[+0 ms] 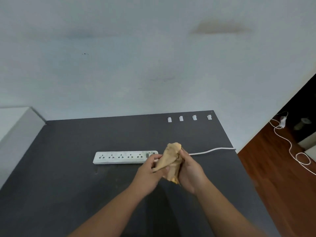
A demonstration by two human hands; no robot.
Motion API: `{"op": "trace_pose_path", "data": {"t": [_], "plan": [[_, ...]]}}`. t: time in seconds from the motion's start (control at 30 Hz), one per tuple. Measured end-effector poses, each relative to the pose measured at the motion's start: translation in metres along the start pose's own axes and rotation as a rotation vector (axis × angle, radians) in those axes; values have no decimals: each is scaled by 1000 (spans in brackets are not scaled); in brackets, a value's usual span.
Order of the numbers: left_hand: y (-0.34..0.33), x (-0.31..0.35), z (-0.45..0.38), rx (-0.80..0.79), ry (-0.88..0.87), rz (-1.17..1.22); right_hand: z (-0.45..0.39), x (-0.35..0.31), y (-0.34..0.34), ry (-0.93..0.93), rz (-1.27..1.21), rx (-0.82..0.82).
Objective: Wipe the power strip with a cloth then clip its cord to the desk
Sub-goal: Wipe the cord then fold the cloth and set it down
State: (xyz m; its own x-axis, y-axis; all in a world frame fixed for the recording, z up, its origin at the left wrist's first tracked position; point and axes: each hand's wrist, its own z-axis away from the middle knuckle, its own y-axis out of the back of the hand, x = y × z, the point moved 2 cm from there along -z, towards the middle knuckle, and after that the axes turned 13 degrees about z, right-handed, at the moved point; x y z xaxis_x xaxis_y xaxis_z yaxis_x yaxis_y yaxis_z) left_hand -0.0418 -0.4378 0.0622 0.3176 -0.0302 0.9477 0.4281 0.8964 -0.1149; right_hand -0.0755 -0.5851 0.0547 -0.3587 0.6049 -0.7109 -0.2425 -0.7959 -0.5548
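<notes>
A white power strip (119, 157) with several sockets lies flat on the dark grey desk (68, 168). Its white cord (212, 150) runs right to the desk's edge. A crumpled tan cloth (171, 158) is held up just right of the strip's switch end. My left hand (150, 170) grips the cloth's lower left side, and my right hand (189, 170) holds its right side. Several small white cord clips (181, 118) stand in a row near the desk's back right edge.
A pale wall rises behind the desk. A white box-like surface (15, 124) sits at the left. To the right is a wooden floor (277, 168) with a loose white cable and adapter (283, 122).
</notes>
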Motion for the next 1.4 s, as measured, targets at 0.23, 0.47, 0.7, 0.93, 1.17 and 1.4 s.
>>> {"op": "trace_pose_path", "data": {"t": [0.23, 0.47, 0.7, 0.93, 1.17, 1.4], "plan": [[33, 14, 24, 241, 87, 250, 5, 19, -23, -47, 95, 1], [66, -7, 55, 222, 179, 386, -11, 41, -55, -71, 362, 72], [106, -14, 71, 144, 57, 383, -22, 57, -101, 84, 759, 132], [168, -3, 92, 388, 89, 502, -41, 75, -157, -44, 628, 105], [248, 37, 126, 413, -162, 244, -58, 109, -205, -160, 595, -298], [335, 43, 153, 496, -231, 146, -73, 154, -272, -170, 723, -289]]}}
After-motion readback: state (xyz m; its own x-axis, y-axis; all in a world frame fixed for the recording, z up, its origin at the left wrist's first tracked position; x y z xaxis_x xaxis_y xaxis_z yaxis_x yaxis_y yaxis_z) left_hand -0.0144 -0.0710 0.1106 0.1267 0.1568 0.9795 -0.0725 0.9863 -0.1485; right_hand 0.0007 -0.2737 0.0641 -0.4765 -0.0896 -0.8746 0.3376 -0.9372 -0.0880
